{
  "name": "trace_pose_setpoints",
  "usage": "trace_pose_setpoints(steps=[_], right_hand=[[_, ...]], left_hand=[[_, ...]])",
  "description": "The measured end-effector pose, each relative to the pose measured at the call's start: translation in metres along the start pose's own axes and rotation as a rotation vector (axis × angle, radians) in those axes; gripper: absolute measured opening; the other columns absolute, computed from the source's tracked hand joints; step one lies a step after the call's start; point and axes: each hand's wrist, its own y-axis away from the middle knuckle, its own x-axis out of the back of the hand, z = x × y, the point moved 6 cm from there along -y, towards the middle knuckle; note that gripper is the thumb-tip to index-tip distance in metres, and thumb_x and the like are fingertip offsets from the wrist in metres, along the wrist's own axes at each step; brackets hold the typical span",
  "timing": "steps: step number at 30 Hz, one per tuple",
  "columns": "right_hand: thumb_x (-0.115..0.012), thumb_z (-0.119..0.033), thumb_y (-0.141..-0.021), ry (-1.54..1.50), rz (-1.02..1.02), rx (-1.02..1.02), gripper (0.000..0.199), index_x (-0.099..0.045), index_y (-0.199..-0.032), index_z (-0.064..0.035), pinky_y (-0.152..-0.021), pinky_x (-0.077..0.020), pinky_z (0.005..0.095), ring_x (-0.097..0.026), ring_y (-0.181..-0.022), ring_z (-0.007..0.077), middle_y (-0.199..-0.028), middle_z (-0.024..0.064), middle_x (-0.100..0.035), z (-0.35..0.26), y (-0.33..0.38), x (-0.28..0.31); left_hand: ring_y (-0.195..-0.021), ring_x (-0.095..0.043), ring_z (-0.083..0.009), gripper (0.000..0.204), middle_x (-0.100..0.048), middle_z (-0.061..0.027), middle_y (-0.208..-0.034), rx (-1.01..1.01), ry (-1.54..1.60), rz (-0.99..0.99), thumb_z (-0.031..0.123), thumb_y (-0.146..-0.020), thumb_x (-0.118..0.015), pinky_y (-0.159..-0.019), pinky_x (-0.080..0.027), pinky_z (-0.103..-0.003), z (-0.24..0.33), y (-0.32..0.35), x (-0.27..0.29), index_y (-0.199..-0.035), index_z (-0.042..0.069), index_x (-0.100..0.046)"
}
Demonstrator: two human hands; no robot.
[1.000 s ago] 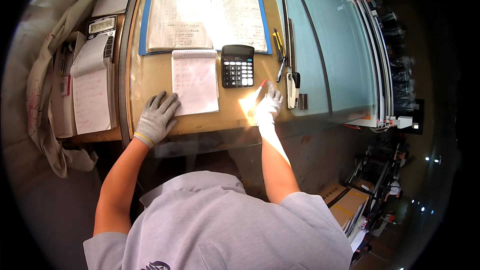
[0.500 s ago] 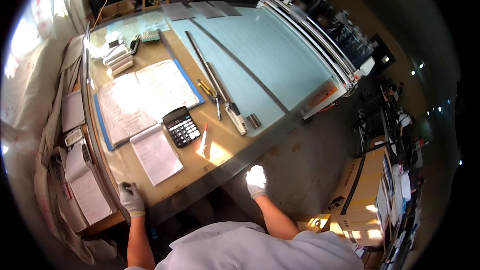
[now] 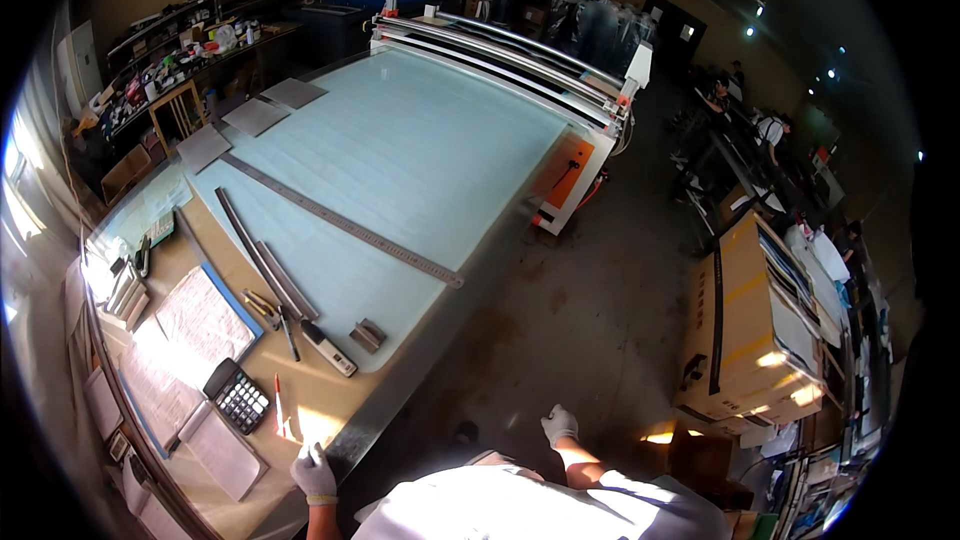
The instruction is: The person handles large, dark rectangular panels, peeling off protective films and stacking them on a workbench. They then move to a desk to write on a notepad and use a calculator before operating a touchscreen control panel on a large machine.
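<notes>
i watch the left hand (image 3: 314, 475), half-curled, near one notepad (image 3: 222, 452) and one red pen (image 3: 279, 405) on one desk (image 3: 310, 390); the right hand (image 3: 560, 425), loosely curled, is farther right. either's hold, i cannot tell.

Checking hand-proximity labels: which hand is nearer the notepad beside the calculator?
Left. The left hand is just right of the notepad, by the table's near edge, not touching the pad. The right hand is farther right, off the table, seen against the floor.

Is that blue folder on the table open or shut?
Open: the blue folder lies with its pages spread, its blue cover showing along their edges.
</notes>
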Motion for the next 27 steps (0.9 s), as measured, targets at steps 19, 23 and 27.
trace_pose_setpoints(steps=[19, 23, 27], right_hand=[[-0.064, -0.022, -0.077, -0.173, 0.200, -0.535, 0.018, -0.065, -0.079, -0.0046, -0.069, -0.0521, 0.0442, -0.066, -0.078, 0.0388, -0.081, 0.0176, -0.068, 0.202, -0.247, 0.141], [-0.071, -0.032, -0.075, -0.045, -0.103, -0.442, 0.034, -0.069, -0.094, -0.0046, -0.072, -0.0533, 0.0462, -0.068, -0.082, 0.0356, -0.086, 0.0200, -0.069, 0.315, -0.293, 0.091], [-0.071, -0.031, -0.077, -0.262, -0.282, -0.675, 0.032, -0.069, -0.095, -0.0042, -0.074, -0.0530, 0.0456, -0.068, -0.084, 0.0353, -0.088, 0.0203, -0.069, 0.322, -0.363, 0.103]], left_hand=[[-0.066, -0.059, -0.0429, 0.041, -0.058, -0.0218, -0.066, -0.452, -0.138, -0.648, 0.040, -0.087, -0.062, -0.056, -0.046, -0.048, 0.375, -0.072, -0.496, -0.067, 0.005, -0.060], [-0.067, -0.061, -0.0412, 0.043, -0.061, -0.0196, -0.067, -0.533, -0.082, -0.657, 0.042, -0.087, -0.061, -0.058, -0.048, -0.048, 0.462, -0.097, -0.595, -0.066, 0.005, -0.061], [-0.074, -0.064, -0.0381, 0.036, -0.065, -0.0168, -0.075, -0.690, -0.092, -0.772, 0.043, -0.089, -0.058, -0.064, -0.051, -0.048, 0.572, -0.102, -0.706, -0.081, 0.008, -0.064]])
